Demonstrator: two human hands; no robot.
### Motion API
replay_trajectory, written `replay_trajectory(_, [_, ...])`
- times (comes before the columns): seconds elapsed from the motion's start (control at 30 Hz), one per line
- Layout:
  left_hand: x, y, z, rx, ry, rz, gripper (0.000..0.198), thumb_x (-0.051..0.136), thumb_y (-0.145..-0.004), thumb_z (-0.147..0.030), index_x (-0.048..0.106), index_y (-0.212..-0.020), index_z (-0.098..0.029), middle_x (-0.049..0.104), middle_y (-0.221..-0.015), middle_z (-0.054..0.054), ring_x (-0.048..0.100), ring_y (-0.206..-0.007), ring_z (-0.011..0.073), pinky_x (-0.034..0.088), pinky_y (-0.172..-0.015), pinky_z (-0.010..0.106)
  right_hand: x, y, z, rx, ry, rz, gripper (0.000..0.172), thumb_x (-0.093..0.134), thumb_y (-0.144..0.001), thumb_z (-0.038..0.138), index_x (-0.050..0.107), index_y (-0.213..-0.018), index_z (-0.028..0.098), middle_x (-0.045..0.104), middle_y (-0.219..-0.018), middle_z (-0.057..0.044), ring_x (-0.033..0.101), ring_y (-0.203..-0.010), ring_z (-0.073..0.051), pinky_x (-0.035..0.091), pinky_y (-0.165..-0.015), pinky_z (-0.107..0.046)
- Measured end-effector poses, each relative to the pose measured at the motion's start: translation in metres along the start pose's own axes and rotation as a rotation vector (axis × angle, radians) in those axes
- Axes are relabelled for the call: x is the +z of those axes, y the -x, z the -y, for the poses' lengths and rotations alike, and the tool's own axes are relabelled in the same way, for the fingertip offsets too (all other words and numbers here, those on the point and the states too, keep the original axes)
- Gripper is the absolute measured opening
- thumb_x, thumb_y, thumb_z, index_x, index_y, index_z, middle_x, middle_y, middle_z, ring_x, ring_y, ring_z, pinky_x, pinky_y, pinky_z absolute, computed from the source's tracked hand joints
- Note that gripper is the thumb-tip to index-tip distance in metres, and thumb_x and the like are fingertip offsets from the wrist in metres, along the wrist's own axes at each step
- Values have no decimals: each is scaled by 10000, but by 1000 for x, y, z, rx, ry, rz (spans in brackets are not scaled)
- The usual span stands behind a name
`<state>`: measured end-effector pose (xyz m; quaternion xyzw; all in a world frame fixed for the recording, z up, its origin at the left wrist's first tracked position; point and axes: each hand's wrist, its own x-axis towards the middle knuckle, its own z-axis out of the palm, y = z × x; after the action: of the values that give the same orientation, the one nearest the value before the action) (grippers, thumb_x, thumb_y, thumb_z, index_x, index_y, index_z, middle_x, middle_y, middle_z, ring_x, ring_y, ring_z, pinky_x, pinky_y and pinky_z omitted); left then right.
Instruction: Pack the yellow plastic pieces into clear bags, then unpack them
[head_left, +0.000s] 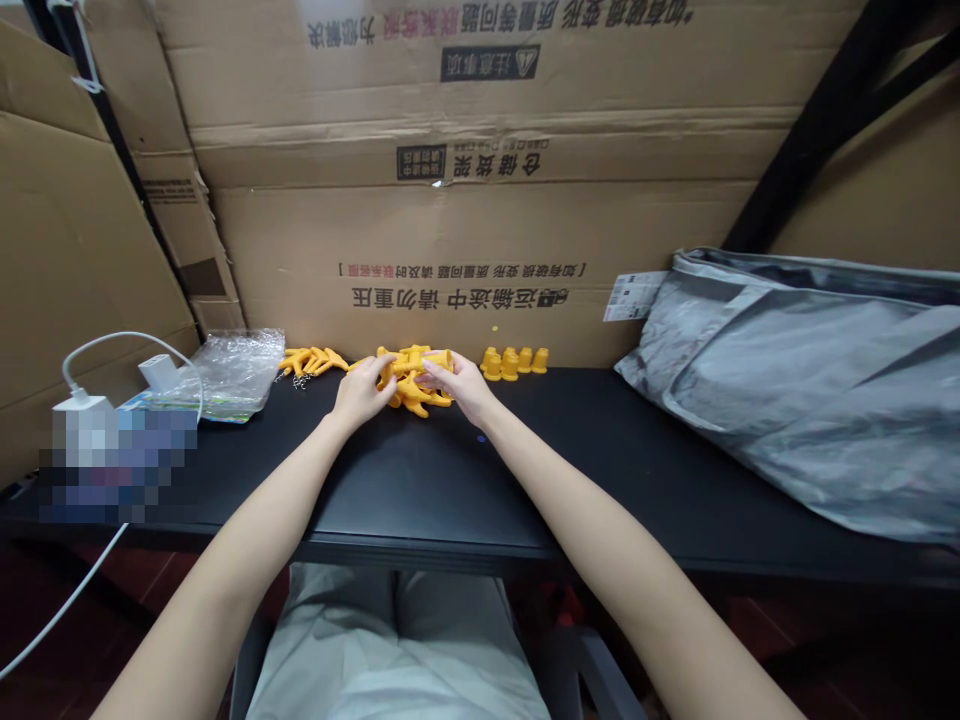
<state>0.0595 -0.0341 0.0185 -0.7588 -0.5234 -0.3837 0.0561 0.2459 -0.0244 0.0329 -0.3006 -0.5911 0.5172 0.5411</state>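
Note:
Over the black table, my left hand (362, 391) and my right hand (466, 388) are close together. Between them is a yellow plastic piece (409, 366) with a tube-like right end. My right fingers are closed around that tube end, while my left fingers pinch its left side. Directly below lie more yellow branching pieces (415, 396), partly hidden by my hands. Left of my left hand is another group of yellow finger-shaped pieces (313, 360), with small metal chains (301, 381) beside it. Several short yellow cylinders with flared bases (514, 363) stand right of my right hand.
Cardboard (480, 220) walls the back of the black table (420, 490). A grey bag (810, 390) takes up the right side. Clear plastic packaging (232, 370), a white charger (84, 425) with a cable and a blurred-out object (120, 470) are at left.

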Motion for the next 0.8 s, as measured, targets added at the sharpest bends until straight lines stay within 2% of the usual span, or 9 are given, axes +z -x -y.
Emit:
replay_trajectory(0.1, [-2,-1,2,-87,-72,-60,354,533,-818,-260,577,-1169,-243,621,-1023,54,600,-929,194,460,-750,261,-4,-2,-3,-69,137,-40,440,790,-557,463,584,-850,208,671,-791,8,622,-620,-134,538,-608,-295])
replay_trajectory(0.27, [-4,-2,9,-141,-132,-50,345,535,-823,-261,575,-1165,-281,605,-1010,36,583,-945,195,444,-746,252,-9,-4,-3,-83,314,116,389,673,-673,572,588,-724,195,625,-641,17,570,-560,-124,515,-601,-289])
replay_trajectory(0.37, [-4,-2,13,-134,-125,-36,346,536,-824,-257,579,-1165,-291,606,-996,30,586,-938,195,442,-747,252,-12,-6,-5,-90,376,161,399,611,-729,589,584,-733,191,598,-611,20,550,-537,-119,492,-586,-280])
replay_trajectory(0.5, [-4,-2,15,-122,-104,-14,334,542,-822,-261,595,-1152,-277,619,-983,33,598,-922,203,446,-749,264,-18,-9,-8,-174,512,161,327,577,-788,495,579,-888,184,614,-729,-2,576,-647,-147,488,-633,-295])
replay_trajectory(0.6, [-3,-2,16,-119,-117,6,342,544,-822,-269,596,-1161,-272,636,-1001,34,605,-923,199,450,-758,264,-24,-6,-3,-289,789,183,272,580,-807,321,559,-1035,175,636,-909,-45,588,-768,-168,475,-731,-323])
replay_trajectory(0.7, [-1,-2,17,-94,-113,32,350,573,-800,-269,610,-1147,-259,654,-1041,41,613,-941,206,456,-782,275,-28,-1,5,-406,1126,195,308,541,-795,147,543,-1101,182,608,-1135,-97,577,-958,-215,428,-835,-365])
replay_trajectory(0.8, [0,-2,17,-86,-118,39,352,589,-783,-271,627,-1131,-242,671,-1036,48,621,-936,213,460,-791,285,-27,3,8,-464,1335,186,312,530,-805,135,544,-1114,180,581,-1218,-118,534,-1078,-262,386,-885,-409])
